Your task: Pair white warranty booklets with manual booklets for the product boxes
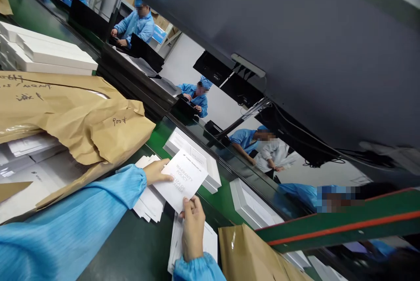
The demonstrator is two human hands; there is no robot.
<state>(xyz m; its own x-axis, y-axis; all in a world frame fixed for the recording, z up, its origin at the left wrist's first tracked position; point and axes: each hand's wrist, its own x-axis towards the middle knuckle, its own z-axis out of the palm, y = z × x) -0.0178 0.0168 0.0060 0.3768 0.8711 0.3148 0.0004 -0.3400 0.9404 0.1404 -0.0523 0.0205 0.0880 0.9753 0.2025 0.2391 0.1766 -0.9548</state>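
Observation:
Both my hands hold one white leaflet (182, 178) printed "WARRANTY POLICY". My left hand (156, 171), in a blue sleeve, grips its left edge with closed fingers. My right hand (193, 225) pinches its lower corner from below. Under the left hand lies a fanned stack of white leaflets (150, 201). A second pile of white sheets (176, 241) lies under my right wrist. Just beyond the leaflet, an open white box (200, 163) rests on the green belt (220, 198).
A torn brown paper wrap (75, 114) covers white packs at left; stacked white boxes (49, 53) lie behind it. Another white box (251, 205) sits further along the belt. A brown paper bag (249, 252) stands at lower right. Several people in blue coats work across the line.

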